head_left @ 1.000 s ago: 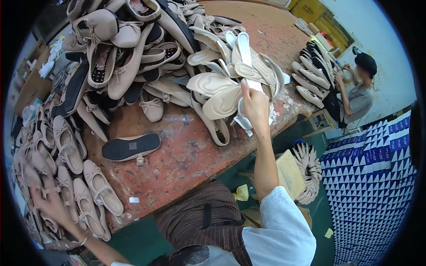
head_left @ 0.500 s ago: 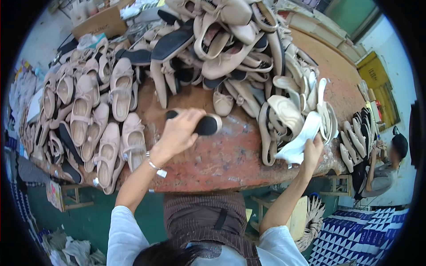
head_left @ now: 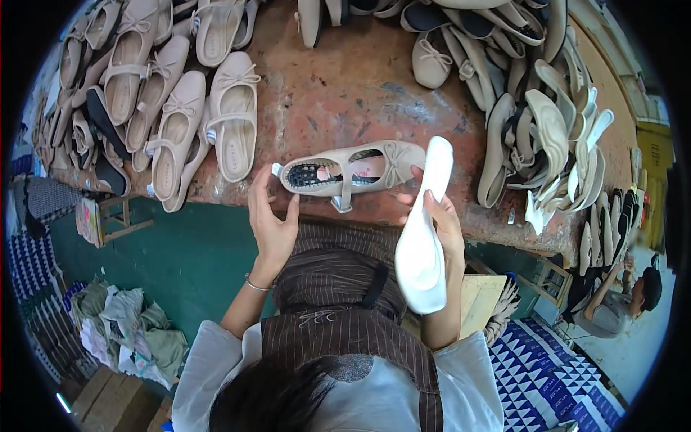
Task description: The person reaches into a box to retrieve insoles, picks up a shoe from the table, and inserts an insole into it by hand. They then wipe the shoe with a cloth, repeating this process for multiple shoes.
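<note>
A beige ballet-style shoe with a bow and strap lies sole down by the table's near edge, toe to the right. Its open top shows a dark inner base at the heel and a pinkish patch further forward. Around the heel end, my left hand has thumb and fingers spread, close to the shoe's side and a small white tab; firm contact cannot be made out. My right hand grips a white insole by its middle, held upright beside the toe. Some right fingertips are hidden behind the insole.
Several beige shoes stand in rows at the left. More shoes are heaped at the far side. Loose insoles pile up on the right of the wooden table. A person sits beyond the right end.
The shoe, earlier sole up in my left hand, now lies sole down near the table edge. My right hand has brought the white insole from the right pile toward it. The view has tilted down.
</note>
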Demonstrator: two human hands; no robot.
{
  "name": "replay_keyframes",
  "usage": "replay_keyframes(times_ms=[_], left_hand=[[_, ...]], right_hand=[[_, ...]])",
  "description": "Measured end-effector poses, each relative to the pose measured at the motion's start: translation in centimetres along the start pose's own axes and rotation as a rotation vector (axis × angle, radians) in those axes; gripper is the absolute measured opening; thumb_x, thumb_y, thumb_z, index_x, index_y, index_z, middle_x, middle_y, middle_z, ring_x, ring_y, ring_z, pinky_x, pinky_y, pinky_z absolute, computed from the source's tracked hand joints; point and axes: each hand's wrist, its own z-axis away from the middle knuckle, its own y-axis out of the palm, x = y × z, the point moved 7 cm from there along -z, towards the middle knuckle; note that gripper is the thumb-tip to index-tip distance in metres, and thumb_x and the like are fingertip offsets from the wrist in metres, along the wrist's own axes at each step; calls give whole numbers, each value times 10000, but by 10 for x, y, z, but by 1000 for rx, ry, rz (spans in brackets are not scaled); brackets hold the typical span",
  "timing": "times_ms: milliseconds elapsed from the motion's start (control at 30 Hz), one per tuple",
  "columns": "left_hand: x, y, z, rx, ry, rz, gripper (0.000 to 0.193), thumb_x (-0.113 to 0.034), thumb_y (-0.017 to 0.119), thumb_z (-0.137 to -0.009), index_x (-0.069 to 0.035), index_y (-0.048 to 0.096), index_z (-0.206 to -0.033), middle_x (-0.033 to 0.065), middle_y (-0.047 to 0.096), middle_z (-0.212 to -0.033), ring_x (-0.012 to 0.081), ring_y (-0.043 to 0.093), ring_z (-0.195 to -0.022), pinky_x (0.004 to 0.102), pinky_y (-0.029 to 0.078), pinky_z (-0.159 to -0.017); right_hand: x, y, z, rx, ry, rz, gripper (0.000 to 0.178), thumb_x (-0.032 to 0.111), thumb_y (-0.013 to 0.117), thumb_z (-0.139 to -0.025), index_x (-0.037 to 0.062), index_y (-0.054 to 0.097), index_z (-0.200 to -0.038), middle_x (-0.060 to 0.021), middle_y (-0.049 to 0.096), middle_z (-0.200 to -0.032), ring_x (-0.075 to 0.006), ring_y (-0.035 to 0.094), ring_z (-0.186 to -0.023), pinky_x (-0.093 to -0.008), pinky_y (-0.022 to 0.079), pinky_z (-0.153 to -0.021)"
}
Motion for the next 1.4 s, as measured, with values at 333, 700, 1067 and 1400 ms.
replay_keyframes(times_ms=[333, 700, 1067, 1400], left_hand=[[-12, 25, -18, -7, -25, -61, 754, -212, 807, -766, -31, 454, -1408, 191, 477, -1131, 355, 533, -1066, 423, 452, -942], [2, 25, -21, 102, -223, -45, 779, -176, 855, -723, -25, 507, -1403, 115, 532, -976, 140, 605, -684, 264, 534, -572], [11, 25, -25, 210, -245, 354, 825, -54, 876, -653, 27, 467, -1364, 113, 547, -1093, 129, 635, -790, 246, 613, -624], [25, 28, -31, 111, -235, 415, 600, -81, 851, -742, 46, 565, -1254, 77, 640, -944, 85, 621, -680, 212, 544, -574]], right_hand=[[65, 16, 14, -182, -482, 1108, 461, 280, 373, -1066, -33, 435, -1398, -184, 601, -1090, -256, 589, -875, -363, 494, -788], [16, 60, -21, 245, -855, 1933, 254, 45, 701, -714, 47, 729, -967, -106, 651, -1066, -279, 610, -993, -411, 466, -893], [-27, 71, -72, 269, -749, 1490, 201, -6, 743, -652, 13, 731, -851, -124, 697, -959, -285, 672, -869, -399, 536, -792], [-61, 81, -85, 342, -651, 1501, 152, -28, 736, -689, 24, 762, -829, -114, 727, -988, -260, 698, -909, -356, 558, -806]])
